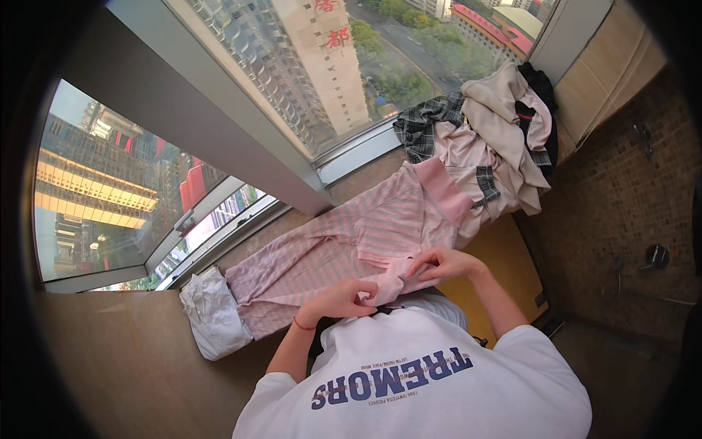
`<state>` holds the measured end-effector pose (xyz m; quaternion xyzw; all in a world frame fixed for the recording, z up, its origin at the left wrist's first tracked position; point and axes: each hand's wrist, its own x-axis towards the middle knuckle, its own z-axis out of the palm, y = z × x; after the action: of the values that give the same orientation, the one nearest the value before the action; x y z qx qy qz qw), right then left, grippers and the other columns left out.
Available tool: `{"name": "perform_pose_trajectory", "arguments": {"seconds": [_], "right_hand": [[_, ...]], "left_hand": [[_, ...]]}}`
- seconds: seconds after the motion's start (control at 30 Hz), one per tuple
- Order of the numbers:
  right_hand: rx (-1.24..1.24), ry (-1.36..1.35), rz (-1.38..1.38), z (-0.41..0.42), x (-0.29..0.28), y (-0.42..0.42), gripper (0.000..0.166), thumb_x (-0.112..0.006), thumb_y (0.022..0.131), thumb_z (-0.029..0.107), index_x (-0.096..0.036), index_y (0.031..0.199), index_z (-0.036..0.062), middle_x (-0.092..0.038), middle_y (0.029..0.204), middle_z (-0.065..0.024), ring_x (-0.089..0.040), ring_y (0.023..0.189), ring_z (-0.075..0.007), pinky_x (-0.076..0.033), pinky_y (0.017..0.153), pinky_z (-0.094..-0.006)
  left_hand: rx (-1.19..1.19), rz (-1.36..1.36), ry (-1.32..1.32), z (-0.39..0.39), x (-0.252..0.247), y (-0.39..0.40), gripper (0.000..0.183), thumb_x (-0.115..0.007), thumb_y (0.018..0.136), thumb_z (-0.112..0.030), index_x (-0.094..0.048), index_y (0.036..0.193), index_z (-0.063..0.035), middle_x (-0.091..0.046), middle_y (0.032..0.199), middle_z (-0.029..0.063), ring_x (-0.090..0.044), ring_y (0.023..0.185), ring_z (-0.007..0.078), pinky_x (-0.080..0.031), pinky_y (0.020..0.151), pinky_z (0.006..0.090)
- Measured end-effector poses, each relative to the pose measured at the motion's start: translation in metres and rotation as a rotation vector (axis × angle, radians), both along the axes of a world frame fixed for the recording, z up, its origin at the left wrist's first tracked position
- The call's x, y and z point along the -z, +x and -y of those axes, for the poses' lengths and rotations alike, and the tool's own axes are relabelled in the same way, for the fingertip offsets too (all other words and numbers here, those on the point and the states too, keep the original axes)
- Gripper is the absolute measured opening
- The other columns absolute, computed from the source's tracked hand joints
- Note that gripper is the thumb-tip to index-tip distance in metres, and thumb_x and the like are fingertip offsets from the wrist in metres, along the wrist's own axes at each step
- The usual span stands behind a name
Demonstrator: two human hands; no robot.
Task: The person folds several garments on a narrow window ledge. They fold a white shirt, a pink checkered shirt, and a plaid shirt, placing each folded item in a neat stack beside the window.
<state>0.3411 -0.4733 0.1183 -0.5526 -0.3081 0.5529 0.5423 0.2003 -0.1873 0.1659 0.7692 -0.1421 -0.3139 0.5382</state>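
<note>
A pink-and-grey striped knit garment (334, 258) lies spread along the window sill in front of me, its broad pink band (443, 189) at the right end. My left hand (343, 299), with a thin red cord at the wrist, pinches the garment's near edge between thumb and fingers. A short way to the right, my right hand (447, 264) grips the same edge, thumb against fingertips. Between the two hands the cloth is bunched and slightly raised close to my white T-shirt (428, 395). Part of the near edge is hidden behind my hands.
At the sill's left end sits a folded white cloth (215, 313). Beige, pale pink, dark plaid and black clothes form a heap (488, 142) on the right. A tilted-open window pane (131, 186) stands left, with chrome wall fittings (654, 257) at far right.
</note>
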Motion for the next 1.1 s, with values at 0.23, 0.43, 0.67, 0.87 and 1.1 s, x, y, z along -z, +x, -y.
{"name": "perform_pose_trajectory", "arguments": {"seconds": [0.23,0.43,0.67,0.87,1.1], "right_hand": [[0.444,0.083,0.354,-0.02,-0.037,0.019,0.035,-0.061,0.08,-0.011,-0.075,0.108,0.0051,-0.073,0.098,-0.0003,-0.061,0.088,-0.0052,-0.05,0.077,-0.0233],[0.749,-0.091,1.207,-0.037,-0.004,0.045,0.039,-0.073,0.081,0.008,-0.064,0.119,0.0044,-0.07,0.1,-0.014,-0.063,0.099,-0.0341,-0.05,0.084,-0.043],[0.71,-0.626,1.135,-0.02,0.027,0.02,0.038,-0.081,0.077,0.032,-0.065,0.099,0.0054,-0.068,0.087,-0.0131,-0.062,0.091,-0.0368,-0.048,0.081,-0.0469],[0.61,-0.691,1.109,0.007,0.039,0.021,0.033,-0.08,0.074,0.019,-0.062,0.098,0.0048,-0.065,0.088,-0.0138,-0.061,0.088,-0.0366,-0.047,0.078,-0.0485],[0.555,-0.255,1.336,-0.073,-0.001,-0.014,0.018,-0.072,0.076,0.008,-0.059,0.089,0.0081,-0.057,0.089,-0.0115,-0.057,0.087,-0.0333,-0.046,0.077,-0.0462]], "left_hand": [[-0.588,0.122,0.025,-0.02,-0.005,0.032,0.026,-0.065,0.084,0.002,-0.059,0.109,-0.0001,-0.068,0.101,0.0095,-0.07,0.062,0.0155,-0.054,0.06,0.0255],[-0.978,0.556,0.352,-0.011,0.013,0.044,0.029,-0.061,0.089,-0.002,-0.059,0.118,-0.0033,-0.055,0.14,0.0208,-0.07,0.1,0.0315,-0.058,0.074,0.0358],[-0.587,0.637,0.632,0.017,0.079,0.011,0.052,-0.061,0.094,-0.021,-0.051,0.144,-0.0169,-0.027,0.162,0.0147,-0.02,0.149,0.0441,-0.018,0.118,0.0614],[-0.473,0.657,0.891,0.029,0.103,0.009,0.061,-0.059,0.093,-0.045,-0.045,0.15,-0.0295,-0.019,0.165,0.0136,-0.015,0.151,0.0445,-0.014,0.114,0.0697],[-0.658,0.634,0.524,0.023,0.098,-0.024,0.06,-0.064,0.093,-0.024,-0.045,0.149,-0.0174,-0.03,0.161,0.016,-0.023,0.15,0.0389,-0.016,0.118,0.0603]]}}
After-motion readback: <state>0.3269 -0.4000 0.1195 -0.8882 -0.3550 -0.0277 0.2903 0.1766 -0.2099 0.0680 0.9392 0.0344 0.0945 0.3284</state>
